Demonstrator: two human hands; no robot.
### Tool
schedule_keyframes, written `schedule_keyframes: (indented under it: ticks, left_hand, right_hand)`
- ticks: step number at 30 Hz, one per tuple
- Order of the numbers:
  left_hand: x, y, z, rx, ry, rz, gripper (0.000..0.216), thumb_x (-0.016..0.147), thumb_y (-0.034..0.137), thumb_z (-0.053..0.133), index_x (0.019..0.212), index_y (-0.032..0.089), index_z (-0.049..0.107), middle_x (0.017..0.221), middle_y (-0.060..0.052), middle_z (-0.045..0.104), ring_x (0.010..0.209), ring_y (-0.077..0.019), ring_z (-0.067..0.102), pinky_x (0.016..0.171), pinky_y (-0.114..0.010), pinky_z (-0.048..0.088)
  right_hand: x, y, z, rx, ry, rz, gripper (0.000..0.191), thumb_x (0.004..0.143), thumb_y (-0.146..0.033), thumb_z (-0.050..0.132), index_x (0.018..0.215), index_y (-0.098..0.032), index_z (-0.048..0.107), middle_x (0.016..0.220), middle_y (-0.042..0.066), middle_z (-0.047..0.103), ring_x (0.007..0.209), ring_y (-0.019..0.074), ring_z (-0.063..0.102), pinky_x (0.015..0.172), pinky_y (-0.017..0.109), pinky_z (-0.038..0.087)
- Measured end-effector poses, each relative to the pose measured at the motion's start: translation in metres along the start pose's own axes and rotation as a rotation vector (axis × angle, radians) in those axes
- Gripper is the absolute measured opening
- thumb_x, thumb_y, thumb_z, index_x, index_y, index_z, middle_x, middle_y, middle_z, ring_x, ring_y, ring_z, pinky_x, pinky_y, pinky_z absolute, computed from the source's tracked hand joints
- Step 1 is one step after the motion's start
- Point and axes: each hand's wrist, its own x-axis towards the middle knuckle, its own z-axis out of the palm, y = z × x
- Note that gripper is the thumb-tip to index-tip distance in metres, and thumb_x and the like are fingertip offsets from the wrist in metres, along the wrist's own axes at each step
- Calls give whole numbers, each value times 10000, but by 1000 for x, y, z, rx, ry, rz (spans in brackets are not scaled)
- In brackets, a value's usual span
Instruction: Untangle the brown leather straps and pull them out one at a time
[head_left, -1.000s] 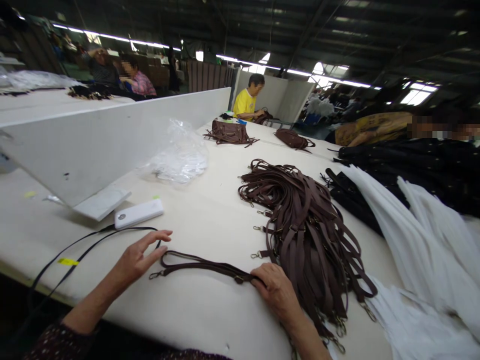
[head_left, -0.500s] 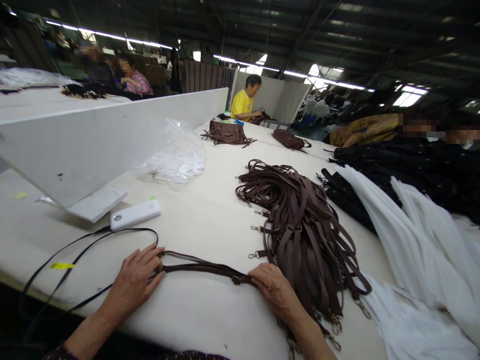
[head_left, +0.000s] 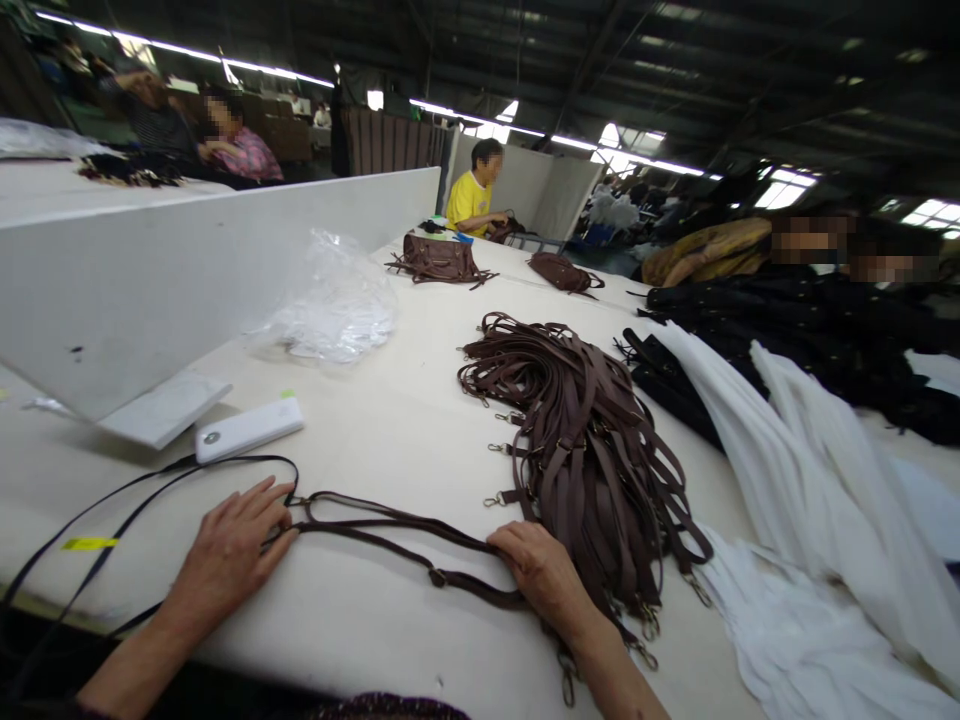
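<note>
A dark brown bag strap with a small buckle lies stretched between my two hands, its lengths spread apart. My left hand is closed on its left end, where a bit of metal hardware shows at the fingers. My right hand is closed around the strap's right end, knuckles up, hiding that end. Just beyond my right hand lies a big heap of brown straps with metal snap hooks along its edges.
A white power bank with a black cable is at left, near a white partition. Clear plastic bags lie behind. Brown bags stand farther back. White cloth and black goods lie right. A person in yellow sits beyond.
The strap's lengths, close together before, are now spread apart, with the buckle length nearer me. The whole view has shifted slightly, moving most things to the left.
</note>
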Motion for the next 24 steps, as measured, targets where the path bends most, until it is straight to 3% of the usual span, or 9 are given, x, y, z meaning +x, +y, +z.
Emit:
schedule_keyframes:
  ticks: [3, 5, 8, 11, 13, 16, 20, 24]
  left_hand:
    - [0, -4, 0, 14, -1, -11, 166, 911, 404, 504, 932, 262, 587, 1441, -54, 526, 1409, -312, 370, 1075, -558, 332]
    - [1, 3, -4, 22, 8, -14, 228, 901, 414, 516, 1061, 269, 589, 1480, -63, 484, 1411, -316, 366, 1069, -553, 345]
    - [9, 30, -11, -3, -15, 69, 535, 889, 433, 557, 1390, 295, 427, 1559, -53, 383, 1445, -291, 313, 1098, -521, 339]
    - [23, 70, -10, -75, -106, 255, 688, 904, 372, 555, 1517, 328, 246, 1609, -17, 290, 1479, -265, 247, 1154, -494, 286]
    - [34, 95, -3, -138, -160, 334, 675, 911, 290, 533, 1519, 340, 244, 1602, -11, 307, 1475, -268, 259, 1171, -516, 258]
    - [51, 119, 13, -271, -195, 336, 567, 915, 218, 523, 1452, 319, 371, 1499, -34, 470, 1421, -273, 359, 1168, -546, 265]
    - [68, 130, 25, -442, -212, 243, 340, 937, 213, 523, 1270, 269, 556, 1229, -67, 623, 1195, -257, 531, 1094, -517, 364]
    - [72, 130, 25, -502, -259, 204, 191, 974, 246, 474, 1063, 241, 642, 1019, -55, 631, 978, -236, 559, 885, -432, 466]
  right_hand:
    - [-2, -1, -2, 11, 1, 5, 235, 936, -117, 516, 1037, -262, 671, 962, 18, 698, 939, 184, 618, 817, 299, 463]
    - [-2, 0, -2, 18, 7, 3, 234, 937, -122, 521, 1044, -263, 675, 965, 19, 702, 940, 179, 622, 816, 290, 468]
    - [-2, 1, -1, 15, 16, -3, 254, 925, -103, 524, 1045, -263, 682, 967, 20, 706, 938, 173, 624, 817, 281, 474]
    - [-3, 1, 1, 6, 17, -5, 264, 924, -99, 523, 1046, -271, 683, 965, 12, 705, 936, 170, 624, 818, 279, 476]
    - [-3, 1, 1, 5, 13, -6, 260, 930, -111, 521, 1056, -276, 678, 973, 10, 704, 942, 174, 624, 819, 282, 476]
    - [-4, 0, 0, 24, 1, -5, 260, 942, -119, 498, 1065, -274, 667, 988, 17, 701, 952, 180, 624, 833, 291, 479]
    - [-3, -2, -5, 72, -21, 19, 231, 950, -156, 494, 1068, -273, 654, 1005, 24, 690, 974, 193, 620, 851, 315, 489]
    - [-4, -7, -12, 97, 0, 56, 205, 916, -204, 579, 1100, -263, 649, 1044, 36, 695, 996, 224, 624, 879, 365, 496]
